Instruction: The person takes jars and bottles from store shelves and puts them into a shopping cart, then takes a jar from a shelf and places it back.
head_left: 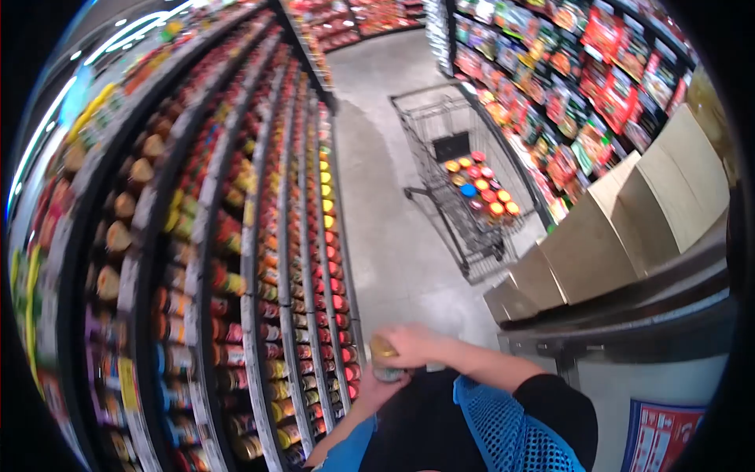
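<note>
A jar with a gold lid (383,350) is held in front of my body, close to the shelf of jars (340,303) on the left. My left hand (381,387) is wrapped round its lower part. Over its top, my right hand (413,344) reaches from the right, with the fingers closed at the lid. The jar's label is blurred and mostly covered by my hands.
A wire shopping cart (450,224) holding several jars with coloured lids (481,185) stands ahead on the grey floor (370,181). Packaged goods (609,94) hang at the right, above open cardboard boxes (586,256). A red and white sign (661,440) is at lower right.
</note>
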Available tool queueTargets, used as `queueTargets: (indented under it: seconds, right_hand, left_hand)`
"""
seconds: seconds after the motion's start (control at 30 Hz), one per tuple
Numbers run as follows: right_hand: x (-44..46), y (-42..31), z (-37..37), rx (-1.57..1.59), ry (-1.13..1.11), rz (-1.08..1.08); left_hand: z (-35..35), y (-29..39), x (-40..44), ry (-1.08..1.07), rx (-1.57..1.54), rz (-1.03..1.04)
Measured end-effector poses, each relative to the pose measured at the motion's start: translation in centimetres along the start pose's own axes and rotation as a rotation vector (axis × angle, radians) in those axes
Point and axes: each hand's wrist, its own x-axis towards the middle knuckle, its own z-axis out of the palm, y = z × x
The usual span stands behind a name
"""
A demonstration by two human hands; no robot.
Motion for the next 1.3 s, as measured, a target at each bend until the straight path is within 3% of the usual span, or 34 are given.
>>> queueTargets:
  seconds: [0.07, 0.3, 0.4, 0.47, 0.5, 0.57, 0.7, 0.8, 0.87, 1.0, 1.1, 1.3]
  right_hand:
    - [1.3, -0.4, -3.9, 0.011, 0.007, 0.093]
    - [3.9, 4.2, -7.7, -0.009, 0.274, 0.228]
    - [4.7, 5.3, -11.6, 0.188, 0.199, 0.33]
    - [5.3, 9.8, -12.8, 0.223, 0.331, 0.284]
    - [5.5, 12.2, -13.5, 0.241, 0.386, 0.264]
    - [6.3, 17.0, -17.2, 0.262, 0.576, 0.238]
    - [8.8, 28.6, -25.6, -0.001, 1.185, 0.395]
    - [9.4, 33.4, -31.9, -0.027, 1.313, 0.637]
    - [9.4, 39.5, -32.1, -0.187, 1.264, 0.844]
    - [9.5, 46.0, -30.1, -0.109, 0.877, 1.176]
    - [7.8, 52.8, -25.2, -0.079, 0.696, 1.214]
    - [7.8, 57.3, -19.7, 0.048, 0.495, 1.48]
  left_hand:
    - [4.1, 1.9, 2.6, -0.137, -0.071, -0.114]
    - [6.9, 8.3, 10.8, 0.057, 0.102, -0.357]
    - [9.5, 9.7, 13.9, 0.058, 0.142, -0.375]
    - [11.2, 10.8, 16.4, 0.059, 0.192, -0.374]
    - [10.9, 11.6, 18.6, -0.094, 0.194, -0.395]
    - [14.1, 12.6, 22.1, -0.062, 0.286, -0.36]
    - [17.8, 14.8, 27.5, 0.015, 0.317, -0.153]
    - [19.7, 16.4, 30.0, 0.046, 0.324, -0.132]
    - [19.5, 17.5, 31.7, 0.033, 0.345, -0.175]
    - [21.0, 17.5, 34.4, 0.073, 0.309, -0.071]
    - [22.6, 17.8, 36.3, 0.116, 0.349, -0.069]
    - [22.5, 18.6, 37.4, 0.178, 0.388, -0.004]
